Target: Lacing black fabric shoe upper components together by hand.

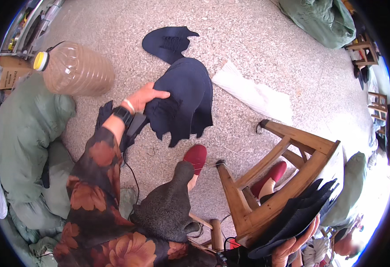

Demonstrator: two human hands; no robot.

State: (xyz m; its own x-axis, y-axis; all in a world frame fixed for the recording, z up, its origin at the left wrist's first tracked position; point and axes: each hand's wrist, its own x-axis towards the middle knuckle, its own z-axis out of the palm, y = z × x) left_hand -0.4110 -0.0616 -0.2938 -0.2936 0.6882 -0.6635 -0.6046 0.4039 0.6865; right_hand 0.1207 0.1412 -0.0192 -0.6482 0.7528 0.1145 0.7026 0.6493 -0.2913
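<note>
My left hand (147, 97) grips the left edge of a stack of dark navy fabric pieces (186, 89), its thumb on top and the other fingers out of sight underneath. The pieces have a rounded end and a jagged lower edge; they are over the speckled floor. Just beyond is another navy piece (166, 43) with ragged points. At the lower right, my right hand (295, 242) is closed on a thick stack of dark fabric pieces (293, 218) beside the top of a wooden stool (266, 164). How far its fingers reach under that stack is hidden.
A large clear plastic jug (81, 69) with a yellow cap lies at the left, by stuffed green sacks (23, 133). White ribbed cloth (253, 91) lies on the floor. My red shoes (196, 156) are near the stool. Another green sack (322, 20) is at the far right.
</note>
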